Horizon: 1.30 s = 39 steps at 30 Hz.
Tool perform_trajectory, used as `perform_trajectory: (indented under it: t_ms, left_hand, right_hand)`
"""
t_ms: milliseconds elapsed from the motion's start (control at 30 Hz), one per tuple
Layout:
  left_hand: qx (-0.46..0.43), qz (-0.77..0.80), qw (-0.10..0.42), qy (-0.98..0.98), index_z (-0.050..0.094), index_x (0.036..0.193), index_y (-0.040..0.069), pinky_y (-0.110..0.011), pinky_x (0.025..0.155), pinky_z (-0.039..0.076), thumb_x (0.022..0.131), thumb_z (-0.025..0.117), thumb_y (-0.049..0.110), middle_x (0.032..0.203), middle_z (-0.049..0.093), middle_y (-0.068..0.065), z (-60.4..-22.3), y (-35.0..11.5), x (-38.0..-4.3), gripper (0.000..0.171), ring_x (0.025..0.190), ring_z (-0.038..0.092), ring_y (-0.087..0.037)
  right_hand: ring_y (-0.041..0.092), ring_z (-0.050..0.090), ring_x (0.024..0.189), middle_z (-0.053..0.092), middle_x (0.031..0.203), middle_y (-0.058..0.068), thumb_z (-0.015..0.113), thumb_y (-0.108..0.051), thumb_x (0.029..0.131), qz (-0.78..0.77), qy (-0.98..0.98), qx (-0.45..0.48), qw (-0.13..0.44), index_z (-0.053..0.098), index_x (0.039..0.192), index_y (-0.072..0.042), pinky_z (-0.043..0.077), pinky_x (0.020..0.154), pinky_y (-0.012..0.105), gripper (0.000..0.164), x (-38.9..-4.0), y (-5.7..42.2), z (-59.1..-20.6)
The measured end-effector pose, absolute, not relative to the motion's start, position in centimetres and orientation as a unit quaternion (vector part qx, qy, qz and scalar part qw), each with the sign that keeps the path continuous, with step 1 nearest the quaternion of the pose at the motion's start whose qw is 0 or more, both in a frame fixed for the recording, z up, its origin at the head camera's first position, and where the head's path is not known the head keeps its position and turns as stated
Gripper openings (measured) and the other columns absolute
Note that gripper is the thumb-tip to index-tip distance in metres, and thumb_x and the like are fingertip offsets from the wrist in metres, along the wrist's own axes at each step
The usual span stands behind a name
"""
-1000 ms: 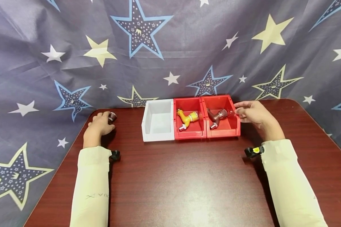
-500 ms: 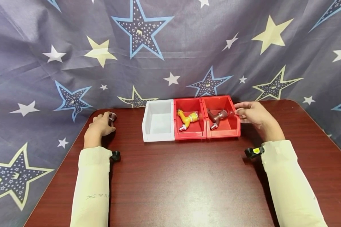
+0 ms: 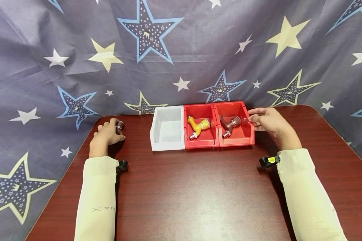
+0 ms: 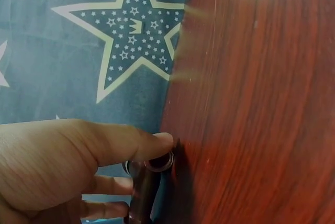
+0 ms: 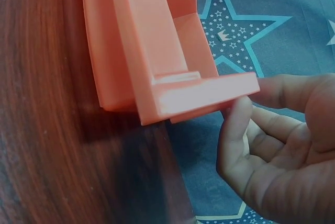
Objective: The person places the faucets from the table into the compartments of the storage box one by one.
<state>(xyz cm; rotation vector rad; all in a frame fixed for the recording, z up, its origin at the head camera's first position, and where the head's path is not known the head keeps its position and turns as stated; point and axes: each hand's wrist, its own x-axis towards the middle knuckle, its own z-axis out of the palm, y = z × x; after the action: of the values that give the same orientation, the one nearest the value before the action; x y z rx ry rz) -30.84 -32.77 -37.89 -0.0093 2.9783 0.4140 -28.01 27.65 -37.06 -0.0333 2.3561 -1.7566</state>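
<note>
At the far left of the table in the head view, my left hand [image 3: 105,135] grips a dark brown tap [image 3: 120,126]. The left wrist view has the thumb on one side of this tap [image 4: 145,192] and fingers on the other; part of it is hidden. My right hand [image 3: 273,123] pinches the side wall of the right-hand red bin [image 3: 237,142] between thumb and forefinger, as the right wrist view of the bin [image 5: 207,97] confirms. Inside that bin lies another brown tap [image 3: 229,124]. A yellow tap [image 3: 199,127] lies in the middle red bin [image 3: 201,144].
A white bin [image 3: 169,146] stands left of the two red ones, in one row with them. Behind the wooden table [image 3: 196,187] hangs a grey curtain [image 3: 199,43] with stars. Black wrist cameras are strapped at both sleeves.
The tap in my left hand has shifted slightly toward me, and my left thumb has moved a little to the right. My right hand and the bins stay in place.
</note>
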Motion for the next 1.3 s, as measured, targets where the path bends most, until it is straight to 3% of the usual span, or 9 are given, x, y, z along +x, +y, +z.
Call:
perform_trajectory:
  t_ms: [467,833,1300]
  left_hand:
    - [0.007,0.132,0.08,0.988,0.026,0.147,0.004,-0.074,0.098,0.032,0.085,0.079,0.036,0.132,0.041,-0.038,-37.4,-31.5,-30.8,0.088,0.119,0.034,-0.055]
    - [0.014,0.129,0.079,0.988,0.025,0.147,0.003,-0.077,0.098,0.027,0.083,0.081,0.036,0.137,0.032,-0.037,-37.7,-31.4,-30.9,0.092,0.122,0.031,-0.057]
    - [0.02,0.138,0.063,0.988,0.029,0.146,0.005,-0.079,0.096,0.031,0.081,0.083,0.041,0.136,0.035,-0.034,-38.0,-31.7,-31.1,0.091,0.123,0.036,-0.058]
  right_hand:
    - [0.01,0.067,0.079,0.07,0.092,-0.002,0.052,-0.004,0.102,-0.605,0.789,-0.013,0.106,0.043,0.145,0.012,0.061,0.074,0.029,0.047,-28.0,27.8,-37.2]
    - [0.012,0.068,0.08,0.071,0.095,-0.002,0.053,-0.006,0.102,-0.595,0.797,-0.01,0.107,0.044,0.146,0.009,0.06,0.074,0.03,0.048,-28.1,27.8,-37.2]
    - [0.014,0.068,0.081,0.071,0.1,0.002,0.055,-0.007,0.101,-0.579,0.809,-0.007,0.099,0.048,0.145,0.007,0.061,0.074,0.03,0.046,-28.0,27.7,-37.1]
